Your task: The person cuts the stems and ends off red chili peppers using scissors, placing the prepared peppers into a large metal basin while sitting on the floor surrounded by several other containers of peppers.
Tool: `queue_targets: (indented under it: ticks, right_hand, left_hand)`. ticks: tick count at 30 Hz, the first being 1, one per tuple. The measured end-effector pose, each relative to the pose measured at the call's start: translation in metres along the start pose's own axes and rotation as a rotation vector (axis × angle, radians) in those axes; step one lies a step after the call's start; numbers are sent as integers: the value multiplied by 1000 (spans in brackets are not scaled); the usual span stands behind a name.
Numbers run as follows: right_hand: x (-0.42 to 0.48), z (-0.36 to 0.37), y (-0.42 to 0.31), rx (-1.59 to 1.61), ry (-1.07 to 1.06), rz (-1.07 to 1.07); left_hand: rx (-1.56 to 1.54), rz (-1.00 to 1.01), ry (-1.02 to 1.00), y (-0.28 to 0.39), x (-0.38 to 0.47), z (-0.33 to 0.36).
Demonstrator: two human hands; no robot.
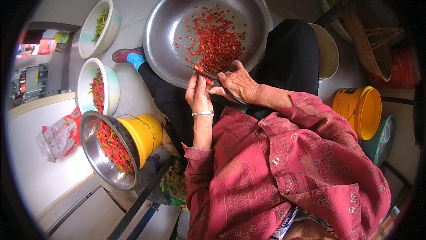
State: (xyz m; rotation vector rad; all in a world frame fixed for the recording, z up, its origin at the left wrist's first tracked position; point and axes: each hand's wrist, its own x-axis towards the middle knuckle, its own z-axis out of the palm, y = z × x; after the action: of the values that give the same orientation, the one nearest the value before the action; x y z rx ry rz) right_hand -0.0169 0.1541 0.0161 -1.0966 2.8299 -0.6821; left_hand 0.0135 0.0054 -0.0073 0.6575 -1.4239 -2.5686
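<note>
My left hand, with a silver bracelet at its wrist, pinches red chili peppers over the near rim of a wide metal basin. My right hand grips a pair of scissors, whose blades point left across the peppers. How far the blades are parted is hard to see. Cut red chili pieces with pale seeds lie heaped in the basin, with loose bits scattered around the heap. The basin sits between my legs, close to both hands.
At left, a metal bowl of whole red chilies tilts beside a yellow bucket. Beyond it stand a plastic basin of red chilies and one of green peppers. A plastic bag lies far left. Another yellow bucket stands right.
</note>
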Motion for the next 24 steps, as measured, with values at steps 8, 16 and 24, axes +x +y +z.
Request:
queue_targets:
  ticks: [8,16,24]
  right_hand:
    - [3,0,-5,145,-87,67]
    - [8,2,-5,44,-46,44]
    - [4,8,-3,92,27,23]
  left_hand:
    - [-28,-38,22,-4,5,-9]
    - [114,5,10,1,3,-4]
    - [106,59,-11,1,2,-3]
